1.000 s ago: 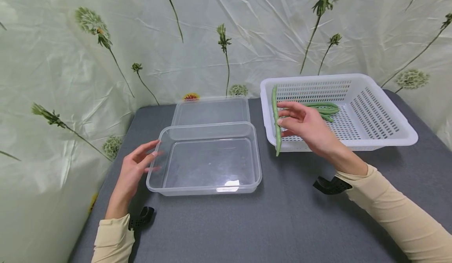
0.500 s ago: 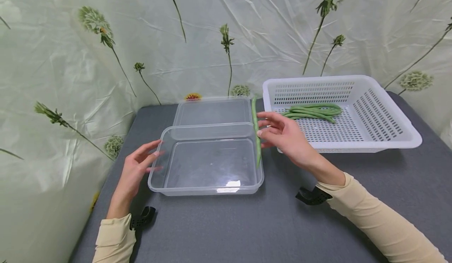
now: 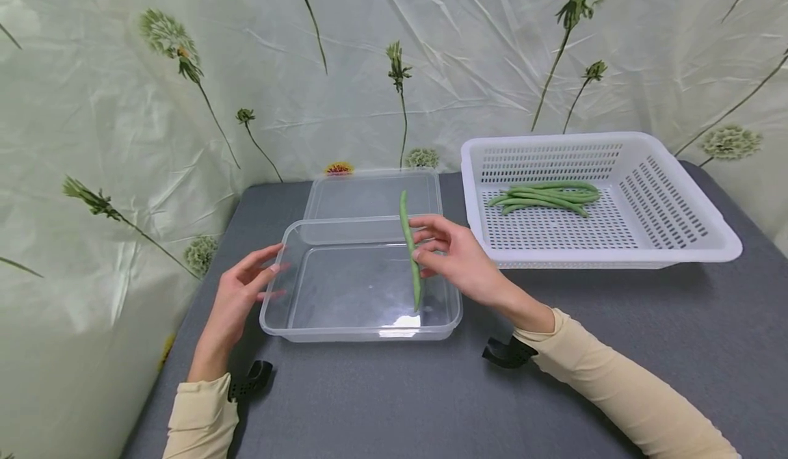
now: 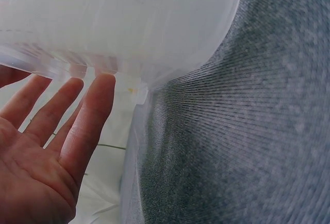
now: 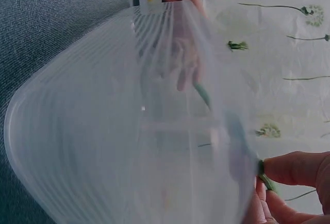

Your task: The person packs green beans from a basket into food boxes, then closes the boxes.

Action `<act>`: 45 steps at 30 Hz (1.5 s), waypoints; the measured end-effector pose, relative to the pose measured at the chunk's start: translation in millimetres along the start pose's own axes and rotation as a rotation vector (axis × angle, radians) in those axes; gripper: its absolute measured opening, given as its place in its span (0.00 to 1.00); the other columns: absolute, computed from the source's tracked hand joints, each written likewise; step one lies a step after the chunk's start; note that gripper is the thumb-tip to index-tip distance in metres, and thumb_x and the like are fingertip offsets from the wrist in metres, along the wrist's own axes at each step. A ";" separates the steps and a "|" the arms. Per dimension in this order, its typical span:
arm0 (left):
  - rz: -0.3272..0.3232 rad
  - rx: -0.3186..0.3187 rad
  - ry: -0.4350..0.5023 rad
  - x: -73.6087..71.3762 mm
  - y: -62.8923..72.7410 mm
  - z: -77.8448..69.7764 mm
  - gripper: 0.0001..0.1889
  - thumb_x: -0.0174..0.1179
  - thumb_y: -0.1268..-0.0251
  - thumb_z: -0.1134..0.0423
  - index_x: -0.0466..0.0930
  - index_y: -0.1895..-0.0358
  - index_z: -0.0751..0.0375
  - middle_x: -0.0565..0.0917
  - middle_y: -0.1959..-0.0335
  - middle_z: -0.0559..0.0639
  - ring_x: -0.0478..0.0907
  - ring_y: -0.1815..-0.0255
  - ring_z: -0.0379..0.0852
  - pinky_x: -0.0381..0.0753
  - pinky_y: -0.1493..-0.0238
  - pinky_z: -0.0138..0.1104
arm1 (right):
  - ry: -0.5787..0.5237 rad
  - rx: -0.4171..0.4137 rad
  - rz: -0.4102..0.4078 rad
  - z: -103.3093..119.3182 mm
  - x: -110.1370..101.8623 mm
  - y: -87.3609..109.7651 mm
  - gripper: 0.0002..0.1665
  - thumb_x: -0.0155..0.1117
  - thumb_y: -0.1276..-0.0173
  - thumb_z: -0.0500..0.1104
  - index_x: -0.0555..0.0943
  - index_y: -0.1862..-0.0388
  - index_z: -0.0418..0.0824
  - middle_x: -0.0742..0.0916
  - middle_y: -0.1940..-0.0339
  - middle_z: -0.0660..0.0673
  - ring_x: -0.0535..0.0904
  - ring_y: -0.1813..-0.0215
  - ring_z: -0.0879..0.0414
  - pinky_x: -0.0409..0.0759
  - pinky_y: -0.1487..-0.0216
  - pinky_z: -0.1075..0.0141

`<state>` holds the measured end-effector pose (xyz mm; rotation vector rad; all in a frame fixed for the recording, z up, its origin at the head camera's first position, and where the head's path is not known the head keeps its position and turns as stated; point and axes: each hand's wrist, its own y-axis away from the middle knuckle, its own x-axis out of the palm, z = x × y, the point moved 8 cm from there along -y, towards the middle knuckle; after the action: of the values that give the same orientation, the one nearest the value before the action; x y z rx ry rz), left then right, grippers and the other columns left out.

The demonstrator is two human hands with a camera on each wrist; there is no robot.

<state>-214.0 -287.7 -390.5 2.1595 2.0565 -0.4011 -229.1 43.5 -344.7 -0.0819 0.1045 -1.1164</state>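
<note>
A single green bean [image 3: 411, 250] is pinched between the thumb and fingers of my right hand [image 3: 458, 257], over the right part of a clear plastic container [image 3: 360, 336]. In the right wrist view, the container wall [image 5: 77, 131] fills the middle, and the bean [image 5: 266, 182] shows at the thumb tip. My left hand [image 3: 243, 288] rests its fingertips against the container's left side, fingers extended. The left wrist view shows those fingers [image 4: 93, 116] touching the wall from outside. Several more green beans [image 3: 548, 195] lie in a white perforated basket [image 3: 615, 257].
Behind the container lies a flat translucent lid [image 3: 375, 195]. The basket stands at the back right of the dark grey tabletop [image 3: 394, 397]. A flower-patterned sheet [image 3: 345, 69] hangs behind the table.
My right hand has carried the bean leftward from the basket to over the container. My left hand has stayed at the container's side.
</note>
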 end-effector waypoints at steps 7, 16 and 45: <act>-0.001 -0.007 0.000 0.9 -0.2 1.0 0.24 0.56 0.25 0.60 0.70 0.30 0.62 0.72 0.33 0.59 0.80 0.45 0.41 0.86 0.61 0.38 | 0.040 0.062 0.039 -14.0 10.8 -6.1 0.28 0.62 0.33 0.29 0.71 0.34 0.34 0.79 0.49 0.35 0.82 0.52 0.44 0.85 0.60 0.50; -0.004 -0.010 0.001 -0.2 -0.4 0.9 0.23 0.56 0.25 0.60 0.70 0.31 0.62 0.72 0.33 0.58 0.80 0.45 0.40 0.86 0.61 0.38 | 0.053 0.068 0.054 -15.4 13.6 -7.3 0.23 0.64 0.36 0.29 0.76 0.40 0.32 0.82 0.50 0.36 0.83 0.53 0.42 0.85 0.57 0.49; -0.007 -0.017 0.028 -0.7 0.3 1.4 0.23 0.57 0.26 0.60 0.71 0.31 0.62 0.76 0.37 0.49 0.81 0.46 0.39 0.86 0.62 0.37 | 0.213 -0.103 0.047 38.2 -36.3 21.4 0.23 0.67 0.33 0.36 0.78 0.38 0.45 0.83 0.45 0.47 0.81 0.50 0.51 0.83 0.53 0.57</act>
<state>-213.9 -288.7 -391.6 2.1610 2.0751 -0.3547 -221.1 86.0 -307.8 -0.0523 0.3529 -1.0705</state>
